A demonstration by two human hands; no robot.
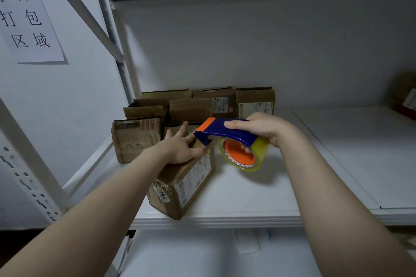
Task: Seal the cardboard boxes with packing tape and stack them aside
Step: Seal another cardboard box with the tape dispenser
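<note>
The left hand (180,146) lies flat, fingers spread, gripping nothing, pressing the top of a closed cardboard box (182,186) at the shelf's (258,200) front edge. Just right of it, the right hand (258,129) is wrapped around a blue tape dispenser (222,132), its nose touching that box. Beyond the left hand stand more boxes (202,105), flaps closed, contents hidden

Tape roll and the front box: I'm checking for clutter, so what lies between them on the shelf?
Nothing: the head view shows only bare white shelf between the tape roll and the front box.
</note>
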